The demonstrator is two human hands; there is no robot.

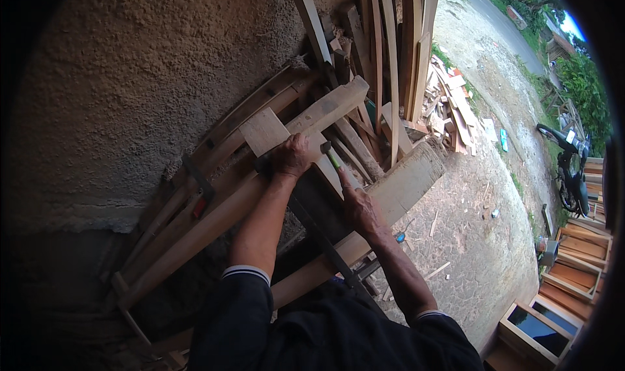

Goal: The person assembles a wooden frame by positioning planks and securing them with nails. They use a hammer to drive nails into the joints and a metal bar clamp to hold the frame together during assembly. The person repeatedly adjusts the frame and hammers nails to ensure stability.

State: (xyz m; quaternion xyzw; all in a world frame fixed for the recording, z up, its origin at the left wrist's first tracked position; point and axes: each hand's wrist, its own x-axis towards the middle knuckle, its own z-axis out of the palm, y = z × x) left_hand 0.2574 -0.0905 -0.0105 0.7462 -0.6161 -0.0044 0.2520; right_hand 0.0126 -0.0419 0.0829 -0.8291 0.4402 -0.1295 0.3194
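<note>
My left hand point(293, 156) is closed over a joint of pale wooden pieces, beside a squared wooden block point(264, 131). My right hand point(363, 209) grips a hammer point(334, 159) with a green part on its handle, forefinger stretched along it. The dark hammer head is close to the wood, right of my left hand; I cannot tell if it touches. Past the hands, a timber beam point(332, 103) slants up to the right. A thick plank point(410, 183) lies right of the hammer. Below the hands runs a long dark metal bar point(319, 231).
A rough wall point(163, 78) rises on the left, with long boards point(410, 52) leaning at the back. Offcuts point(449, 104) lie heaped on the ground. A motorbike point(571, 166) and wooden frames point(543, 325) stand at the right. A red-handled tool point(198, 207) lies left.
</note>
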